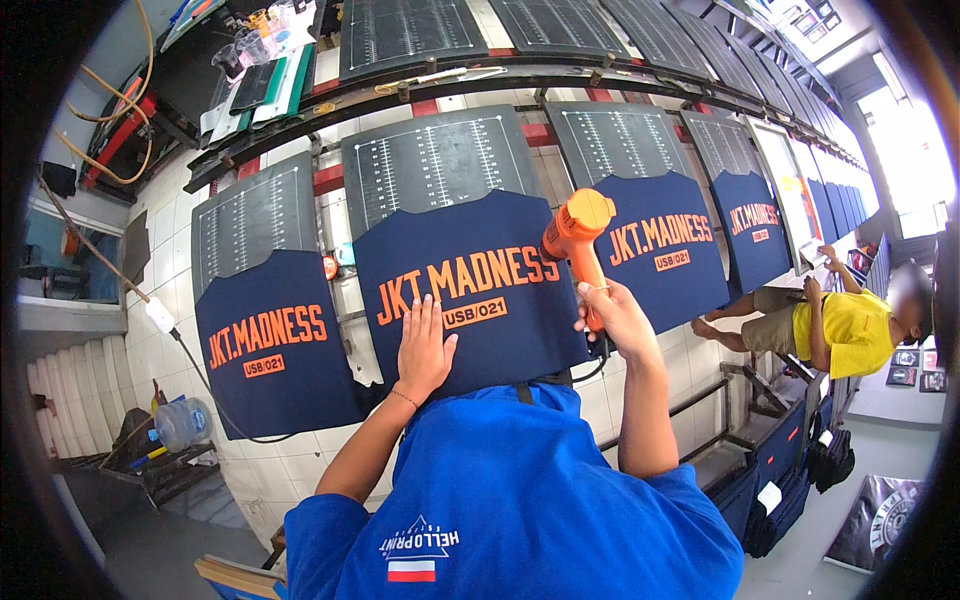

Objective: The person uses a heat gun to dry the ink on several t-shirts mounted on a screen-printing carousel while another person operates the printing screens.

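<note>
Right hand: the bare right hand [618, 320] is closed around the handle of an orange plastic hand-held heat gun [585, 225]; whether a finger presses a trigger cannot be made out.
Nozzle: the gun's dark ribbed nozzle [551, 243] sits up and left of the grip, near the last letters; whether it touches them cannot be told.
Navy panel: the navy cloth panel with bold orange lettering [470, 340] lies left of the grip, over a black rectangular board with white scale marks [430, 165].
Left hand: the bare left hand [425, 345], well left of the grip, holds nothing; it lies palm down, fingers together, on the panel beside the small orange printed rectangle [475, 314].
Heat: best swept evenly along the lettering, I judge, with a slight gap to the cloth; lingering could scorch it.
Fingers: the left fingertips overlap the first letters, so they should lift clear as the nozzle nears.
Cord: the black cord [604, 358] below the grip seems best left slack and off the print.
Neighbour: another navy panel [655, 300] lies right of the grip; a careless swing could brush it.
</note>
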A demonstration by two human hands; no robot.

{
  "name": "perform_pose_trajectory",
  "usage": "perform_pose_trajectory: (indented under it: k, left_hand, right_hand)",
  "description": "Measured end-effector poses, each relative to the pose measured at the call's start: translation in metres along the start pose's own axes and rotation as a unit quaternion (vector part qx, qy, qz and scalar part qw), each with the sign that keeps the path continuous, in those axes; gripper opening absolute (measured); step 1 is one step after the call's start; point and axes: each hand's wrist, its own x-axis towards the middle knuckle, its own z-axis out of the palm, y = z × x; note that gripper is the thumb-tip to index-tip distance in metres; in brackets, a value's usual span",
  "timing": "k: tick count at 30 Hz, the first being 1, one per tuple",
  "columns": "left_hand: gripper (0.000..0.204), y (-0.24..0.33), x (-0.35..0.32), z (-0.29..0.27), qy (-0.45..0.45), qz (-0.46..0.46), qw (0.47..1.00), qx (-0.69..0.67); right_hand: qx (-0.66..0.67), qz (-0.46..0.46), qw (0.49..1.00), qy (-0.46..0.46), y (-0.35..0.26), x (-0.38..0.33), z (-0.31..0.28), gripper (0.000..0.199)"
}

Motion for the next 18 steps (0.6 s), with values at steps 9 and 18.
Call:
perform_pose_trajectory:
  k: [9, 18]
  left_hand:
    - [0.068, -0.005, -0.003, -0.005, -0.018, 0.022, 1.0, -0.004]
    - [0.067, -0.079, 0.048, -0.007, 0.111, -0.136, 0.983, 0.048]
  right_hand:
    - [-0.008, -0.006, 1.0, 0.005, -0.003, 0.008, 0.002, 0.035]
    - [-0.02, 0.037, 0.999, 0.016, 0.007, -0.038, -0.001, 0.027]
